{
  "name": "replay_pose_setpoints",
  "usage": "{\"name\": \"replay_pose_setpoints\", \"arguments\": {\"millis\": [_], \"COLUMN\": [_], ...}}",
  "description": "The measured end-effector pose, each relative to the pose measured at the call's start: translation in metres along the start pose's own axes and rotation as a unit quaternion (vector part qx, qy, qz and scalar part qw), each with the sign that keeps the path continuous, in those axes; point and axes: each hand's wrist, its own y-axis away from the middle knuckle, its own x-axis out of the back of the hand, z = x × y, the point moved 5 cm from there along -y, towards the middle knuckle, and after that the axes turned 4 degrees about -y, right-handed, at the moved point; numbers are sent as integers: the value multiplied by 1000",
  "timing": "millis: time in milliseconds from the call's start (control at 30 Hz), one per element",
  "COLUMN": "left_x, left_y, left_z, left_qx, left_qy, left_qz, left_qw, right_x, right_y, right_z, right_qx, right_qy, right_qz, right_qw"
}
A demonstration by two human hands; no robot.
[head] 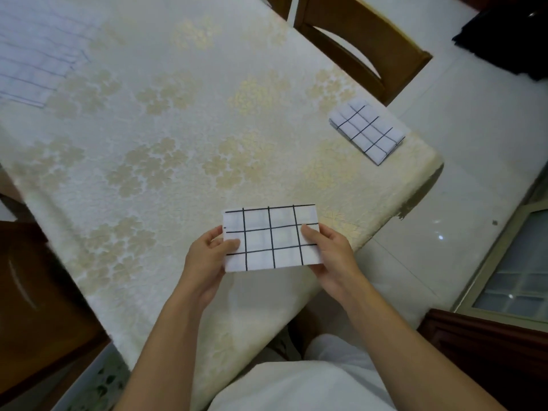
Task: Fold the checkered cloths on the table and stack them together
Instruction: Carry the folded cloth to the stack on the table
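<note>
A small folded white cloth with a black grid (271,237) is held up over the near edge of the table. My left hand (207,256) pinches its left side, thumb on top. My right hand (329,253) grips its right side the same way. A second folded checkered cloth (367,130) lies flat near the table's right corner, apart from both hands. At the far left of the table, a pile of unfolded checkered cloths (38,51) lies spread out, partly cut off by the frame.
The table carries a cream cloth with a pale flower pattern (166,149). A wooden chair (364,46) stands at the far right side, another wooden chair (38,301) at the near left. A dark bundle (510,40) lies on the tiled floor at the upper right.
</note>
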Motion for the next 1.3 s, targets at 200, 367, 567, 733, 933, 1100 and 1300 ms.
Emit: {"name": "replay_pose_setpoints", "arguments": {"millis": [200, 367, 567, 733, 933, 1100, 1300], "left_x": [-28, -68, -130, -188, -265, -349, -477], "left_y": [20, 38, 51, 60, 52, 53, 44], "left_z": [-2, 4, -2, -11, -24, -24, -20], "left_qx": [-112, -269, -333, -329, -337, -346, -375], "left_qy": [-181, -351, -391, -419, -466, -436, -442], "left_qz": [5, 53, 2, -52, -87, -115, -127], "left_qw": [977, 896, 858, 845, 813, 823, 805], "right_x": [31, 67, 129, 176, 240, 310, 419], "right_y": [26, 52, 76, 100, 97, 77, 44], "right_z": [-3, -16, -28, -43, -62, -91, -156], "right_qx": [60, 177, 235, 270, 275, 274, 258], "right_qy": [43, 134, 181, 210, 193, 169, 158], "right_qz": [37, 142, 234, 282, 328, 338, 337], "right_qw": [997, 965, 926, 896, 883, 884, 891]}}
